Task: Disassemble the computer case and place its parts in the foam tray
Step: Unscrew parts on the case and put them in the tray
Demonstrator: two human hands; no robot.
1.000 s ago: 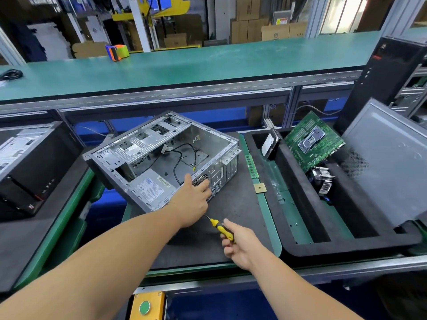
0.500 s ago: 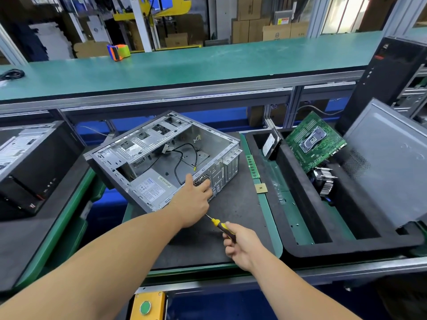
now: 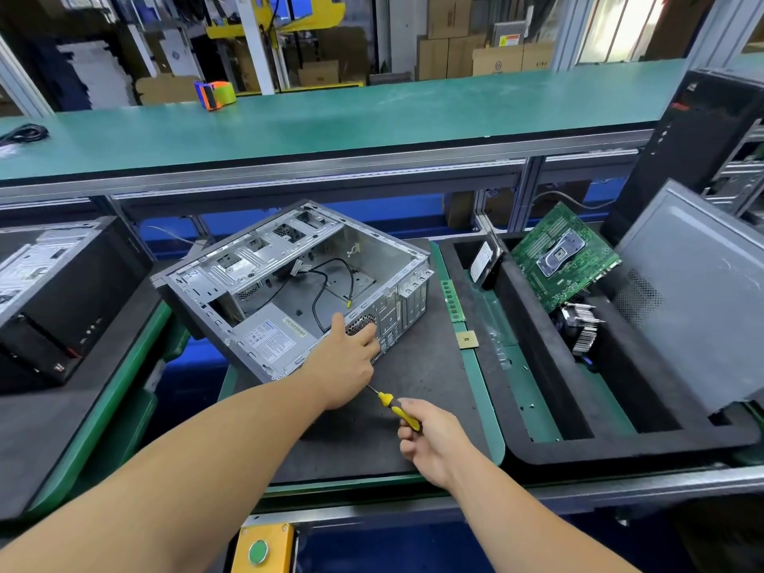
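Open computer case lying on its side on the dark mat of the bench, with black cables and a grey power box inside. Left hand resting on the near corner of the case, thumb up on the rim, fingers bent over the vent side; grip closed around that corner. Right hand just beside it, lower down, grip pinching the yellow and black screwdriver, tip pointing up toward the left hand. Green memory stick and small gold chip lying on the mat to the right of the case. Black foam tray further right, holding a green circuit board leaning up, a hard drive standing on edge, a metal cooler and a big grey side panel leaning at the far right. Another black computer on the left.
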